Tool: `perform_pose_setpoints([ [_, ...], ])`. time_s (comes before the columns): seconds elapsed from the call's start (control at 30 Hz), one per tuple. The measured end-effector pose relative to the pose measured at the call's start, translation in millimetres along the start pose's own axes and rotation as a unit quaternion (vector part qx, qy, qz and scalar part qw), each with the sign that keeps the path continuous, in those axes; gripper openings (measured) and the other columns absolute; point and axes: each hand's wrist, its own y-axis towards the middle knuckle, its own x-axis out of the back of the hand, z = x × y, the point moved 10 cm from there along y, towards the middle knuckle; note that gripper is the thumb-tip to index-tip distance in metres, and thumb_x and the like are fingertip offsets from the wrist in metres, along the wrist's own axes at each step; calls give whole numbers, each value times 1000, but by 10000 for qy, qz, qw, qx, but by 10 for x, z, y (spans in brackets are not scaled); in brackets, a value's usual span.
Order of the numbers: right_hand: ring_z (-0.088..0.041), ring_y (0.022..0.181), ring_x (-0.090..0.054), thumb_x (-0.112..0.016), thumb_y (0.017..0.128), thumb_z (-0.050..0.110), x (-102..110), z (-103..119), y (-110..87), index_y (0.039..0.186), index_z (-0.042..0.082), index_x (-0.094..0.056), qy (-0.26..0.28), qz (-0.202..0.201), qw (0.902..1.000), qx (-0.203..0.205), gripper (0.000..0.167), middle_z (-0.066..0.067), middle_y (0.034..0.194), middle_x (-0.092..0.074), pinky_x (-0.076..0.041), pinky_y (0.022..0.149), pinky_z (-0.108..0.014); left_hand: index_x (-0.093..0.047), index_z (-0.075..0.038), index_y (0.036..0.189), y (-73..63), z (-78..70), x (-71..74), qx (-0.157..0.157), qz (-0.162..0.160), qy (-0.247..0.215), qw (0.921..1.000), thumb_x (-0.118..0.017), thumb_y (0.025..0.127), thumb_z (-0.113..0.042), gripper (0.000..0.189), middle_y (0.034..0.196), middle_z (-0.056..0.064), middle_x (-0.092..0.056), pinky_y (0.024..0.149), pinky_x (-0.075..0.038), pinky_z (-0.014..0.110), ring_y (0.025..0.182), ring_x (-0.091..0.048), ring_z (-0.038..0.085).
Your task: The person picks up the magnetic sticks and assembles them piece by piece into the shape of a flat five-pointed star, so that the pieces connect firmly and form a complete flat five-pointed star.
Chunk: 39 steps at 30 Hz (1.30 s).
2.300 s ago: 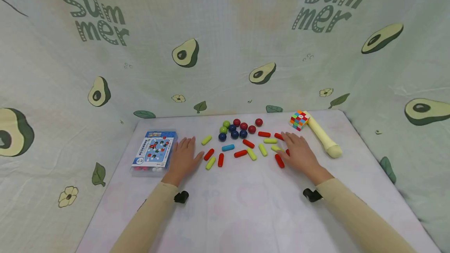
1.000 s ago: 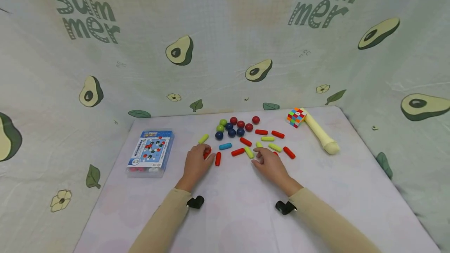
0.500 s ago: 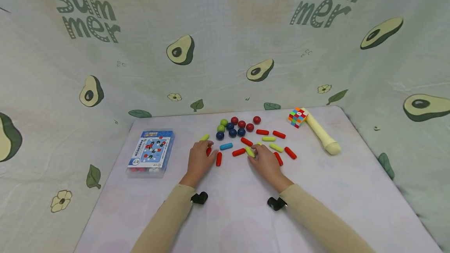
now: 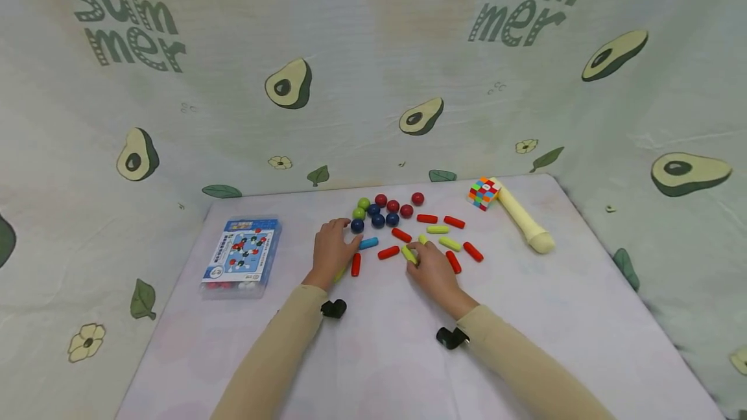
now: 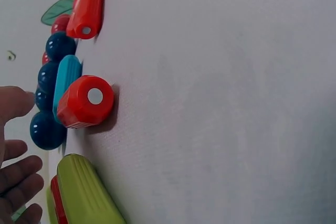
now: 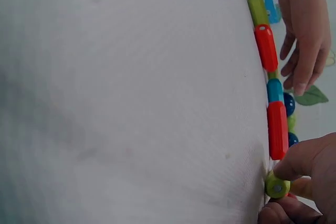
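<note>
My left hand [image 4: 331, 248] hovers over the left end of the scattered sticks, fingers spread and holding nothing. Its fingertips are near a navy ball [image 4: 357, 225], its thumb by a blue stick [image 4: 369, 243]. Below it a red stick [image 5: 86, 100] and a yellow-green stick [image 5: 86, 192] show in the left wrist view. My right hand [image 4: 434, 274] pinches a yellow-green stick [image 4: 408, 254] between thumb and fingers, low at the tabletop. In the right wrist view that stick's end [image 6: 277, 187] shows between the thumb and the curled fingers.
Several red, navy and green balls [image 4: 393, 206] cluster at the back. More red sticks [image 4: 473, 251] and yellow-green sticks [image 4: 450, 244] lie right of centre. A molecule-model box [image 4: 242, 255] lies left; a puzzle cube [image 4: 484, 194] and a pale yellow hammer-like thing [image 4: 525, 218] lie back right.
Both hands have moved inward. The left left the box's side and passed over the sticks toward the navy balls; the right came from the right-hand sticks and took hold of a yellow-green one.
</note>
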Motion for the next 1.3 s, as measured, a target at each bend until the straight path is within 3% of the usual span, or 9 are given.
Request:
perform_pose_setpoints([
  [0.3,-17,75,-51,-74,91,15,-8,-25,-68,126,12,-66,146,105,9998,-4,36,-3,91,-53,-46,66,-29,-57,-12,140,134,-53,-34,185,54,9,9998,-69,96,-42,54,123,9,-65,100,-46,45,112,-56,29],
  [0.7,-16,76,-51,-72,91,14,-25,-52,-156,123,14,-63,89,350,9993,22,33,-2,91,-52,-47,66,-29,-62,-15,130,249,-85,-94,106,121,329,9993,-73,95,-37,43,107,8,-68,93,-46,43,98,-59,27],
  [1.07,-16,76,-51,-74,91,20,-13,-64,-139,127,15,-64,221,360,9991,7,38,-1,89,-53,-46,66,-30,-64,-15,131,255,-57,-79,104,20,343,9994,-73,95,-34,42,115,9,-70,95,-46,45,105,-60,29],
  [1.3,-16,76,-51,-74,92,18,1,-83,-143,123,13,-68,250,346,9991,12,32,-1,89,-54,-47,66,-29,-65,-15,131,233,-77,-72,-4,-69,220,9997,-73,95,-34,41,116,8,-70,94,-46,44,106,-59,29],
])
